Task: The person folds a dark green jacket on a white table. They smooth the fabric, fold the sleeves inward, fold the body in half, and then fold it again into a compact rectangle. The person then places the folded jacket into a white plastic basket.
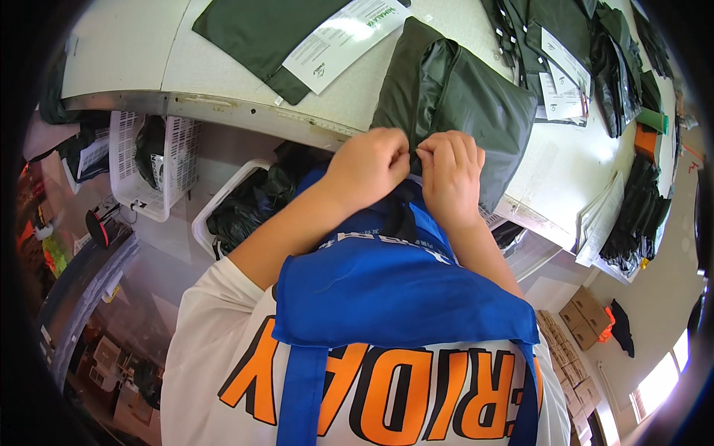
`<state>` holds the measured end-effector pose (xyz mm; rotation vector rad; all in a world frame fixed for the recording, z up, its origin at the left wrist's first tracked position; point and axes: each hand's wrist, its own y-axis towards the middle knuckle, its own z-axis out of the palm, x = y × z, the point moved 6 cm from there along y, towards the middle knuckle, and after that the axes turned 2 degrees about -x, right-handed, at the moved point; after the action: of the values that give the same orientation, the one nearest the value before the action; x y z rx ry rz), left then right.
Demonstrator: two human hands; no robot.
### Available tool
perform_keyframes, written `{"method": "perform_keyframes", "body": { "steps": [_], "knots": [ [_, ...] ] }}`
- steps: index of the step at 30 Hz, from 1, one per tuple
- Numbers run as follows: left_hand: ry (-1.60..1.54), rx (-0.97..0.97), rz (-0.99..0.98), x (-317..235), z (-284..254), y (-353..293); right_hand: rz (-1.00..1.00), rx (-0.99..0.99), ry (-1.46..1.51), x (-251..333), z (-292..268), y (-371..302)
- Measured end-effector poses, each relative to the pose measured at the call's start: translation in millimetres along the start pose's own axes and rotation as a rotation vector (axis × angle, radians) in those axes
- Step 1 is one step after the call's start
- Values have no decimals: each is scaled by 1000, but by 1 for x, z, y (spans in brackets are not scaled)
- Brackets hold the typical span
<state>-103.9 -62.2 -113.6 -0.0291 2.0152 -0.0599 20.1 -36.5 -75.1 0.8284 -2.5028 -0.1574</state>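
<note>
A folded dark green fabric bundle [461, 104], partly shiny, lies at the table's near edge in front of me. My left hand [375, 165] is closed in a pinch at the bundle's near edge. Close beside it, my right hand [452, 171] has its fingers curled and pinched at the same edge. The fingertips nearly meet, and whatever small part they grip between them is hidden. Farther left on the table lies a flat dark green fabric piece [256, 37] with a white printed sheet [346, 41] on top.
Several dark green pieces with white tags [547, 44] are piled at the far right of the white table [216, 56]. Below the table edge stand white baskets [182, 160] holding dark items. A stack of papers [601, 215] sits at the right edge. Cardboard boxes [584, 320] stand beyond it.
</note>
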Motion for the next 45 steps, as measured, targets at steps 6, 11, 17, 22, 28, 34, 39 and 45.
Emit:
{"method": "perform_keyframes", "body": {
  "steps": [6,11,17,22,28,34,39,45],
  "knots": [
    [262,190,97,-15,-2,52,-26,-39,62,2,5,-10],
    [377,703,-43,-2,26,73,2,-80,103,5,4,-14],
    [102,772,-314,13,34,70,23,-97,105,5,2,-18],
    [84,708,-320,4,30,65,29,-111,88,4,3,-26],
    [120,491,-117,12,32,61,-17,-63,88,12,6,-38],
    [31,311,-24,4,16,49,-34,-53,100,16,7,-43],
    [-1,103,-18,3,-12,-18,-38,-86,90,17,3,-41],
    [272,-188,196,5,16,-43,-100,-72,93,18,7,-41]
  ]
}}
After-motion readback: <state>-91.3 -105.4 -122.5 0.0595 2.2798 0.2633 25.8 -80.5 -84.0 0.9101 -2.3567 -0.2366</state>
